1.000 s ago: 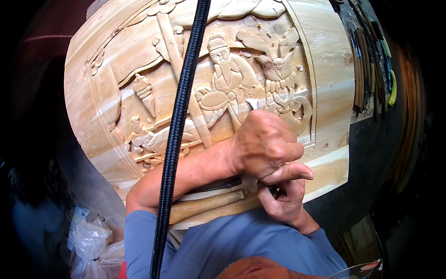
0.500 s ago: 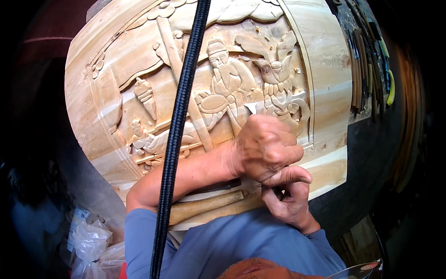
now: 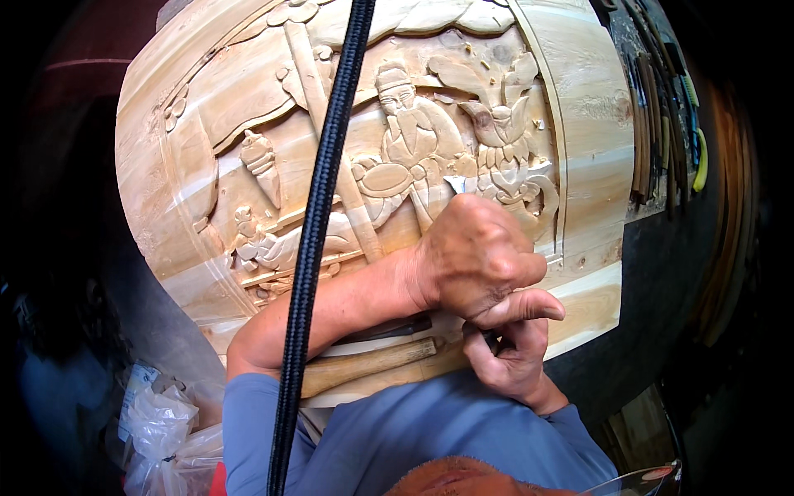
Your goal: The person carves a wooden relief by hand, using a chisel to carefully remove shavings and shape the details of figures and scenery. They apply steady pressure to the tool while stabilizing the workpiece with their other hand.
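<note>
A pale wooden panel [image 3: 591,157] with a carved relief lies in front of me, a bearded figure [image 3: 413,136] at its middle. My left hand [image 3: 484,260] is closed around a chisel, its thumb pointing right. The chisel's bright flared blade [image 3: 455,183] sticks out beyond the knuckles, at the carving just below the bearded figure's right side. Below it, my right hand [image 3: 514,355] is closed at the chisel's rear end; only a dark bit shows between its fingers. The fingers hide most of the tool.
A wooden handle [image 3: 372,368] and a dark tool [image 3: 385,331] lie at the panel's near edge, under my left forearm. Several long tools [image 3: 653,124] lie at the right. A black braided cable [image 3: 318,207] crosses the view. A clear plastic bag [image 3: 165,422] sits lower left.
The panel sits slightly farther right and up in view, and my left hand with the blade has shifted along with it. Both hands keep their hold; my right hand is nearly still.
</note>
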Tool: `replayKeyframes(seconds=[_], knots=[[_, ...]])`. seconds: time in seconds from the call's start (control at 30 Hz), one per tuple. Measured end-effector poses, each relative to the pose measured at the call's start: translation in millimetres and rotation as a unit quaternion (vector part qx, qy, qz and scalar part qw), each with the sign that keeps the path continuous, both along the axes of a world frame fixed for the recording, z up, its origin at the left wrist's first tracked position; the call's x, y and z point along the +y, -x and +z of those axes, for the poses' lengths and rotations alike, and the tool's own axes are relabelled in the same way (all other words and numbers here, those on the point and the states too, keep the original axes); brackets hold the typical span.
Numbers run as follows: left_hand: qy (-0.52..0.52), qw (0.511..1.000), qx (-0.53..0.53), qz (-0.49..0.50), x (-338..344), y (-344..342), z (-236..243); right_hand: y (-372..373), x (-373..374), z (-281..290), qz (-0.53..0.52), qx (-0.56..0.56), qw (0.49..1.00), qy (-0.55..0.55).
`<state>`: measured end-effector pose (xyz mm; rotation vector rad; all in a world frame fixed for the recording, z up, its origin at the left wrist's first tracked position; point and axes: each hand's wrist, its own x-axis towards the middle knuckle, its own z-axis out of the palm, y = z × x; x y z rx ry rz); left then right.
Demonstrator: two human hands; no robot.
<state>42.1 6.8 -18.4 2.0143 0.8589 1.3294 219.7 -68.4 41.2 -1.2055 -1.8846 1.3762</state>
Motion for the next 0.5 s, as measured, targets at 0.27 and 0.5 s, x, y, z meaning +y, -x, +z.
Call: replayKeyframes(seconds=[0.27, 0.5], knots=[[0.003, 1.000, 0.003, -0.018, 1.1, 2.7, -0.9, 5.6, -3.1, -7.1, -0.017, 0.020, 0.999, -0.026], [-0.003, 1.000, 0.012, -0.012, 8.5, 2.6, 2.6, 5.4, -5.4, -18.4, -0.042, 0.022, 0.999, -0.027]])
